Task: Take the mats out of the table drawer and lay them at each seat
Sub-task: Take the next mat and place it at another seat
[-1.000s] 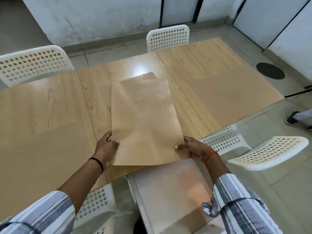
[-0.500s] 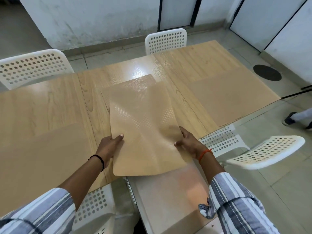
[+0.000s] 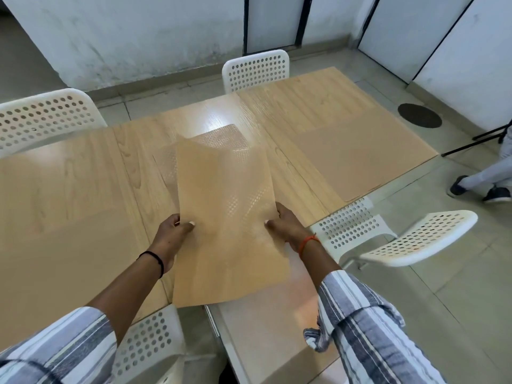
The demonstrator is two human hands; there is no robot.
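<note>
I hold a tan wood-look mat [image 3: 227, 217] with both hands over the near edge of the wooden table [image 3: 83, 167]. My left hand [image 3: 173, 234] grips its left edge and my right hand [image 3: 285, 225] grips its right edge. The mat is lifted and bowed, its far end over another mat [image 3: 221, 137] that lies partly hidden beneath it. One mat [image 3: 354, 159] lies flat at the right seat, and another mat [image 3: 69, 261] lies flat at the near left. The open table drawer [image 3: 266, 328] sticks out below the held mat.
White perforated chairs stand around: far left [image 3: 41, 117], far middle [image 3: 256, 69], near right [image 3: 415, 239] and near left [image 3: 149, 345]. A person's legs and shoes [image 3: 482, 187] are on the tiled floor at right, beside a black tripod leg [image 3: 471, 142].
The mat in my hands has come toward me and risen, its near edge now over the drawer. My hands have slid further up its side edges.
</note>
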